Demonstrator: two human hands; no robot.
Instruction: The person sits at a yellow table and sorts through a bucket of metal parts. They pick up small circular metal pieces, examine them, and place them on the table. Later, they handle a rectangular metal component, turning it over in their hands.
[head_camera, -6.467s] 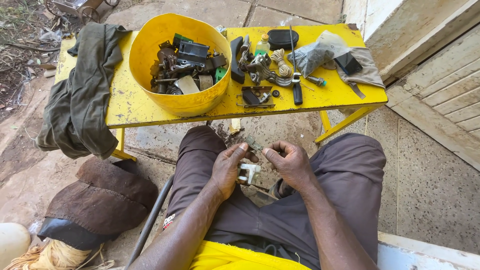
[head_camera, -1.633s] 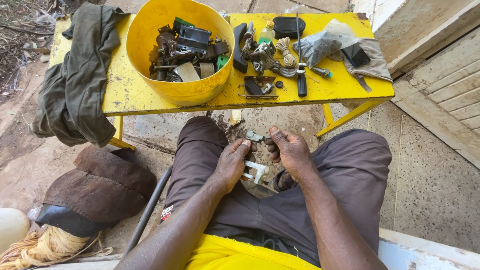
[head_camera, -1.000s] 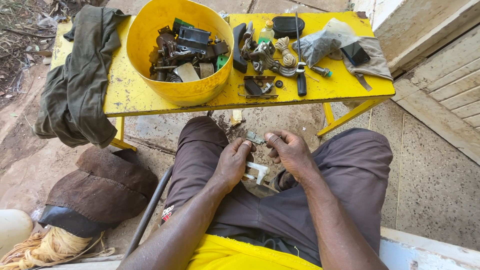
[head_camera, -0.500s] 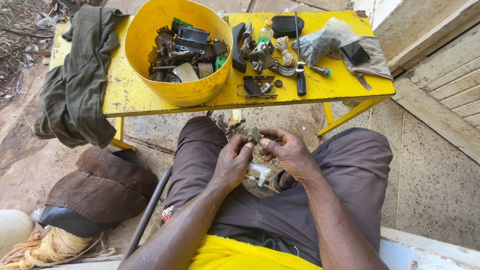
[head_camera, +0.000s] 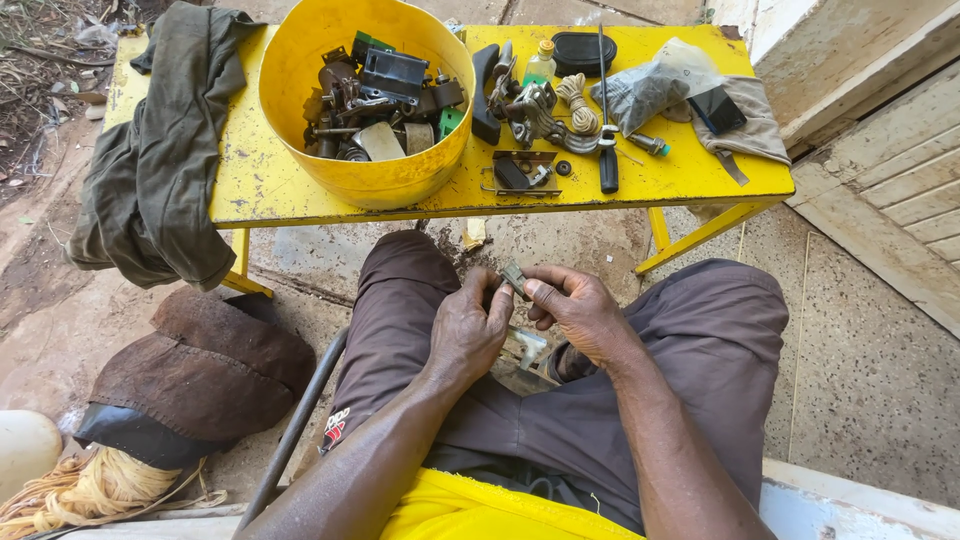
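Head view shows both hands meeting above the lap at centre: the left hand (head_camera: 468, 325) and right hand (head_camera: 575, 310) pinch one small metal part (head_camera: 515, 278) between their fingertips. At twelve o'clock the yellow table (head_camera: 250, 180) carries a yellow bowl (head_camera: 385, 185) of scrap hardware; a screwdriver (head_camera: 606, 150) lies at one o'clock.

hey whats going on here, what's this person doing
A seated person holds a small metal part over the lap, pinched between the left hand and right hand. In front stands a yellow table with a yellow bowl full of metal scrap, a screwdriver and loose hardware. A green cloth hangs off its left end.
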